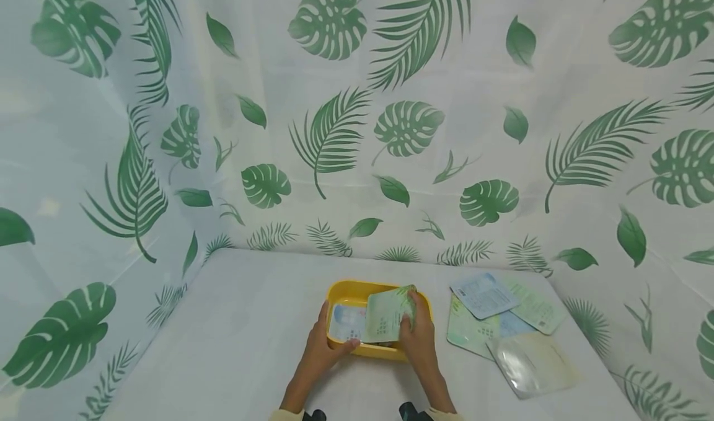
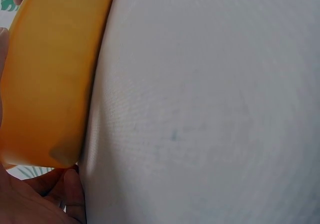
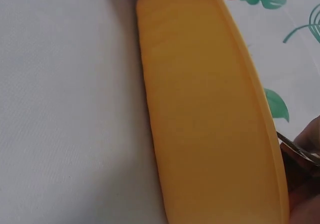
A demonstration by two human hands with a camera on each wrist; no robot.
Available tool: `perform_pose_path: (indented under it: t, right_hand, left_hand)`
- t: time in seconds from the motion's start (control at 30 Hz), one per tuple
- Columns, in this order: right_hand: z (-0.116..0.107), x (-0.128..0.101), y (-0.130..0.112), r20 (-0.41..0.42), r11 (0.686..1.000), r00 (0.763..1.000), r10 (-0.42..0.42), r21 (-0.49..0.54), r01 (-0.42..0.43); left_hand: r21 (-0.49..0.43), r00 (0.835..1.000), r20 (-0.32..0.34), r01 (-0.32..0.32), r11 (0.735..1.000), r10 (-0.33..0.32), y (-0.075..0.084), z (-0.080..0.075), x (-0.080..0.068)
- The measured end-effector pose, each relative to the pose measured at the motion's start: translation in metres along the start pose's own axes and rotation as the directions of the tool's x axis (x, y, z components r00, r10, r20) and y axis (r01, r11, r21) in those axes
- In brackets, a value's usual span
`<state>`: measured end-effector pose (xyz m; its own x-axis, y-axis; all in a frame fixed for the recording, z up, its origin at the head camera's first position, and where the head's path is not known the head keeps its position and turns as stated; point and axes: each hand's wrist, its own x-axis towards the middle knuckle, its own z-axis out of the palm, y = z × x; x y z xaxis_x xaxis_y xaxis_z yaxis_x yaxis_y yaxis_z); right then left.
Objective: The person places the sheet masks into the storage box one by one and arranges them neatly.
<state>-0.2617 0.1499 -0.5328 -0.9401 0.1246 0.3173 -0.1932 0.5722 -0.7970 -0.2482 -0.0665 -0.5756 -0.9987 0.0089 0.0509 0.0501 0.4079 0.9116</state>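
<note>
A yellow plastic tray (image 1: 357, 283) stands on the white table, its outer wall (image 2: 52, 78) filling much of the left wrist view. My left hand (image 1: 320, 346) grips its left end, thumb at the front rim and fingers round the side. With my right hand (image 1: 418, 340) I pinch a flat green-and-white packet (image 1: 385, 315) by its right edge, tilted over the tray. Under it to the left, a blue-and-white packet (image 1: 346, 322) lies inside the tray. In the right wrist view the tray's wall (image 3: 200, 103) hides most of that packet and hand.
Right of the tray lies a loose, overlapping pile: a blue-and-white packet (image 1: 484, 295), green packets (image 1: 535, 306) and a clear, shiny packet (image 1: 532, 365). Leaf-printed white sheeting (image 1: 346, 216) stands behind the table (image 1: 234, 346) and along its sides.
</note>
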Motion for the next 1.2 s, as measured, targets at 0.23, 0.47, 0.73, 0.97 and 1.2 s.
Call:
perform_pose_path:
  t: [0.23,0.47,0.73,0.97,1.2]
  right_hand:
    - [-0.001,0.003,0.001,0.085,0.996,0.993,0.086,-0.046,-0.082]
    - [-0.004,0.008,0.002,0.132,0.986,0.978,0.163,-0.060,-0.156]
    - [-0.002,0.014,0.002,0.169,0.980,0.966,0.195,-0.078,-0.184]
    - [0.000,0.020,-0.004,0.180,0.959,0.945,0.272,-0.139,-0.249]
    - [0.001,0.015,0.001,0.189,0.944,0.938,0.292,-0.211,-0.252]
  left_hand:
    - [0.010,1.000,-0.005,0.010,1.000,-0.010,-0.001,0.000,0.000]
    - [0.000,0.998,-0.003,0.056,0.998,-0.056,0.002,0.003,-0.001]
    - [-0.004,1.000,-0.006,0.003,1.000,-0.003,0.003,0.000,0.001]
    - [0.047,1.000,-0.025,-0.013,0.999,0.014,0.003,-0.003,0.003]
    - [0.048,0.999,-0.020,0.031,0.998,-0.030,0.003,0.004,-0.004]
